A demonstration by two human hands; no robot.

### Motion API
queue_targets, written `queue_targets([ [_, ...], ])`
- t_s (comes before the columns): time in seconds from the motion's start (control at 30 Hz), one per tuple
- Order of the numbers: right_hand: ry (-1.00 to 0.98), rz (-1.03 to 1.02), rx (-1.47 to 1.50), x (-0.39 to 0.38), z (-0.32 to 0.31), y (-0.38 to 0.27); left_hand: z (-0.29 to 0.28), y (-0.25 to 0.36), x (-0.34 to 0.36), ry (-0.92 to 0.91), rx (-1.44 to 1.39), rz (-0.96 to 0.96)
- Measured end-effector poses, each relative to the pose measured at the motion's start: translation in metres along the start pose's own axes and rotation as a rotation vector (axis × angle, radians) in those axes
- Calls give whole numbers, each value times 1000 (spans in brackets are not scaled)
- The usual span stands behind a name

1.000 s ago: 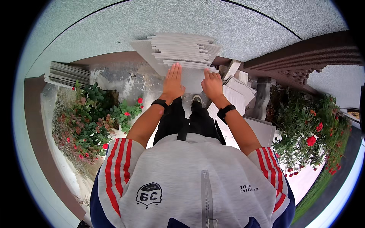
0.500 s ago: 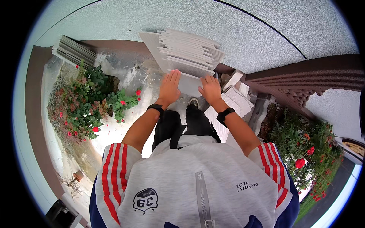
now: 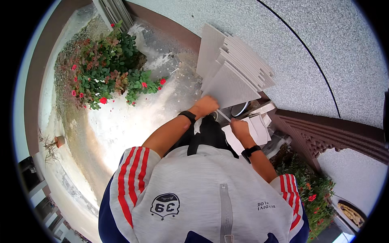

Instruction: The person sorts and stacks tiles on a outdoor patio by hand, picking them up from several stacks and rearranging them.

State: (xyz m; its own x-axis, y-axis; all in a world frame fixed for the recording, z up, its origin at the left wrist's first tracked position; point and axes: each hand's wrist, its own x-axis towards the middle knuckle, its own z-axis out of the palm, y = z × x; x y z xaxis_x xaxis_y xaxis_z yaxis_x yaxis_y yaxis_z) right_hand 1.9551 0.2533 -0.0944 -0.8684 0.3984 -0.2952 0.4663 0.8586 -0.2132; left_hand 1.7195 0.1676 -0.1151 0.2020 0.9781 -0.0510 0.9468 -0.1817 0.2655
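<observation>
My left hand [image 3: 206, 105] and my right hand [image 3: 240, 129] are closed on opposite ends of a thin pale tile [image 3: 225, 116], seen almost edge-on in front of my legs. Just beyond it, a leaning stack of grey-white tiles [image 3: 248, 60] rests against the speckled wall, its pieces fanned out unevenly. The front tile [image 3: 234, 86] of that stack shows a finely textured face. My fingertips are partly hidden behind the held tile.
Loose pale slabs [image 3: 255, 128] lie by my right hand, near a dark round container with a white rim [image 3: 240, 109]. Rose bushes [image 3: 105, 67] grow at left and right [image 3: 308, 178]. More tiles [image 3: 115, 13] lean at the far left. A small pot [image 3: 59, 141] stands left.
Both hands have left the stack and come nearer my body, closing on the tile between them. The view has turned, so the stack now appears farther right.
</observation>
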Motion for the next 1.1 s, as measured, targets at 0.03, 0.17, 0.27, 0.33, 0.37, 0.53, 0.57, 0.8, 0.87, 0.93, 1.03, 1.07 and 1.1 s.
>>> queue_targets([
  [0.03,-16,-19,13,-4,2,-3,-2,-2,-1,13,36,108],
  [0.17,-117,-72,-38,-16,1,-26,-13,-7,-24,96,116,382],
  [0.27,-137,-160,-113,-6,-16,-44,-22,-9,-56,133,79,382],
  [0.33,-146,-260,-141,2,-34,-65,-22,-10,-88,163,33,321],
  [0.37,-165,-324,-151,7,-42,-74,-20,-8,-104,192,7,272],
  [0.53,-307,-617,-225,40,-68,-130,-26,6,-193,128,-57,-33],
  [0.57,-268,-734,-251,49,-69,-139,-31,8,-212,125,-83,-86],
  [0.8,-459,-1282,-306,110,-61,-262,-43,75,-341,154,-153,-666],
  [0.87,-473,-1409,-301,113,-57,-313,-41,101,-382,186,-139,-796],
  [0.93,-494,-1518,-367,120,-59,-353,-45,115,-404,181,-161,-922],
  [1.03,-522,-1616,-473,126,-55,-409,-38,123,-440,285,-119,-1009],
  [1.07,-538,-1640,-508,126,-51,-428,-38,125,-455,308,-116,-1039],
  [1.1,-535,-1656,-517,127,-46,-448,-37,125,-471,324,-104,-1070],
])
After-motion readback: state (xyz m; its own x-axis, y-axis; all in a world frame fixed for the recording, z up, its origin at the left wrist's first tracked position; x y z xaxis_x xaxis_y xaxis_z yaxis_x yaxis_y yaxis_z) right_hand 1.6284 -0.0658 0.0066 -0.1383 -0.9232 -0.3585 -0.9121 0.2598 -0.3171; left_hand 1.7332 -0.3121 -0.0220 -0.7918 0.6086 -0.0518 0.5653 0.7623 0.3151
